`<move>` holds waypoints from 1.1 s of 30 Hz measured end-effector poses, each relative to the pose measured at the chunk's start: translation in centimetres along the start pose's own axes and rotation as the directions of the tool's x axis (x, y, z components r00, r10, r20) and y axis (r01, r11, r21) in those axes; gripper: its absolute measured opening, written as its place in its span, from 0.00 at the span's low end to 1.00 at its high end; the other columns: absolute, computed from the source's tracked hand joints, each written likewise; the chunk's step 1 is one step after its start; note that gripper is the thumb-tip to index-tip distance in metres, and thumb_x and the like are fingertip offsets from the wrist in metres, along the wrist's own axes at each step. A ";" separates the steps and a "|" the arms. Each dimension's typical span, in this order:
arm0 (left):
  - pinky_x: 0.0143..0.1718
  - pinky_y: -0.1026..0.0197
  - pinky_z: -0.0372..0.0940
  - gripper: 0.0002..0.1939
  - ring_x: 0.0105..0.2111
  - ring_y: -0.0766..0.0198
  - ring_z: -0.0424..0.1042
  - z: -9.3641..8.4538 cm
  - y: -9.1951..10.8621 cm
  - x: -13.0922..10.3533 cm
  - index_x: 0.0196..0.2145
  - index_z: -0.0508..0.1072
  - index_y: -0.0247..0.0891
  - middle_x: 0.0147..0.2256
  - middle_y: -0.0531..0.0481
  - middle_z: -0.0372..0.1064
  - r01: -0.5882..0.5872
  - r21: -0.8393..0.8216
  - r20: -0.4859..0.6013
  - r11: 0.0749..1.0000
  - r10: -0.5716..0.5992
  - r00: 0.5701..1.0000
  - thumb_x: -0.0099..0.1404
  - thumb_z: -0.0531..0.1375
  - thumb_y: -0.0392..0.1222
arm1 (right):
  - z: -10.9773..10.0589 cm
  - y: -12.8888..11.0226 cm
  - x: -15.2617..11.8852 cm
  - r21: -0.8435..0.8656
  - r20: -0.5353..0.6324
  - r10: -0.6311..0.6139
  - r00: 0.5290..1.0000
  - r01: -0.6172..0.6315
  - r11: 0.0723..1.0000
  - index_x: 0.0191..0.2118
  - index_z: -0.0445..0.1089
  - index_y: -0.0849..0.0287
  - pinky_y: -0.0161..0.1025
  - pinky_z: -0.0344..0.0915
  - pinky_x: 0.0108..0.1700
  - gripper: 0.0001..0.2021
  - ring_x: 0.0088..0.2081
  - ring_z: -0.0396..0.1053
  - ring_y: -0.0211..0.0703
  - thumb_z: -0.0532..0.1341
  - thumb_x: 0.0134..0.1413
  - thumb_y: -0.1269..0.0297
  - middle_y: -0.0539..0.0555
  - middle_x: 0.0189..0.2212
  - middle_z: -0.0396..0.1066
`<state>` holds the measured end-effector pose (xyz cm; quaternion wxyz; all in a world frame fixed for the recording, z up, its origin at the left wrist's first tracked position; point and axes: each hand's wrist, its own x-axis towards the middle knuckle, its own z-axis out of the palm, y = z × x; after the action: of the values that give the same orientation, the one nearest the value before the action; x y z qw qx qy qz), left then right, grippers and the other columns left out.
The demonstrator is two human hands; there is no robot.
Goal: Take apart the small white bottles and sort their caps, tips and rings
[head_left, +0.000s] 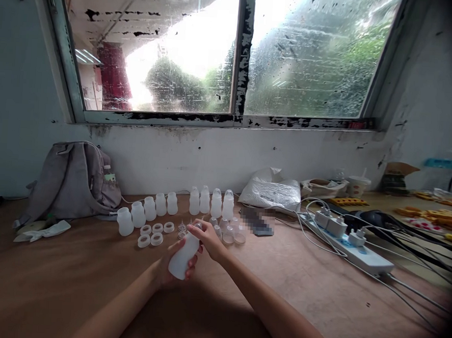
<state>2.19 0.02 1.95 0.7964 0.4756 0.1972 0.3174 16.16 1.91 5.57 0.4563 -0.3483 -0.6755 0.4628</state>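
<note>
Holds a curvy, translucent white plastic bottle (181,259) tilted above the flat brown desk (287,300): clasps its body with the bare left hand (166,262), pinches its top with the bare right hand (209,238), near round white plastic rings (156,244).

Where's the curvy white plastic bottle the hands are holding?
In the head view, the bottle is below and left of centre, tilted in the left hand with the right hand at its top, near the white plastic rings.
</note>
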 end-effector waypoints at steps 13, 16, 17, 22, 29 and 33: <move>0.16 0.64 0.56 0.41 0.17 0.64 0.64 -3.4 1.4 -0.9 0.50 0.58 0.30 0.22 0.48 0.64 0.121 0.128 -0.088 0.984 -0.110 0.990 0.52 0.41 0.68 | -2.0 1.7 1.5 0.068 -0.076 0.025 0.997 -0.020 0.998 0.26 0.58 0.59 0.27 0.44 0.13 0.16 0.13 0.48 0.26 0.57 0.42 0.49 0.42 0.14 0.51; 0.17 0.64 0.56 0.40 0.17 0.64 0.64 -2.7 1.5 -0.9 0.50 0.59 0.31 0.22 0.47 0.65 0.142 0.162 -0.111 0.976 -0.125 0.986 0.52 0.42 0.68 | -1.8 1.9 1.4 0.064 -0.071 0.076 0.995 -0.072 0.995 0.25 0.55 0.58 0.27 0.43 0.11 0.18 0.11 0.48 0.27 0.57 0.40 0.48 0.41 0.13 0.51; 0.17 0.64 0.56 0.38 0.17 0.64 0.65 -2.5 1.6 -1.0 0.49 0.59 0.32 0.23 0.47 0.65 0.145 0.166 -0.117 0.975 -0.127 0.985 0.53 0.42 0.67 | -1.9 2.1 1.4 0.056 -0.068 0.099 0.993 -0.095 0.994 0.24 0.55 0.58 0.27 0.43 0.11 0.18 0.11 0.48 0.27 0.57 0.40 0.48 0.41 0.12 0.51; 0.19 0.63 0.58 0.31 0.20 0.63 0.66 -2.3 1.7 -1.2 0.46 0.62 0.32 0.27 0.44 0.66 0.176 0.179 -0.135 0.968 -0.153 0.979 0.55 0.47 0.61 | -3.0 3.0 1.7 -0.006 -0.024 0.174 0.984 -0.175 0.985 0.21 0.55 0.59 0.27 0.44 0.10 0.19 0.10 0.49 0.27 0.57 0.40 0.47 0.42 0.12 0.54; 0.31 0.65 0.59 0.22 0.33 0.64 0.66 -1.4 1.7 -0.8 0.45 0.64 0.35 0.35 0.45 0.66 -0.064 0.284 -0.167 0.957 0.115 0.979 0.53 0.58 0.47 | -2.8 2.0 1.7 0.063 -0.080 0.010 0.997 -0.005 0.998 0.25 0.63 0.62 0.28 0.53 0.15 0.17 0.15 0.57 0.30 0.59 0.40 0.51 0.46 0.16 0.60; 0.31 0.66 0.58 0.21 0.33 0.64 0.65 -1.5 1.9 -0.8 0.41 0.67 0.33 0.35 0.45 0.66 -0.072 0.387 -0.198 0.919 0.159 0.967 0.51 0.59 0.47 | -3.3 1.6 1.9 0.098 -0.098 -0.051 0.994 0.061 0.993 0.27 0.66 0.63 0.30 0.59 0.21 0.15 0.22 0.62 0.33 0.59 0.40 0.53 0.49 0.20 0.64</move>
<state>0.12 1.08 2.95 0.6426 0.5912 0.3148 0.3720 18.72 5.16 5.18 0.5178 -0.3271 -0.6383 0.4664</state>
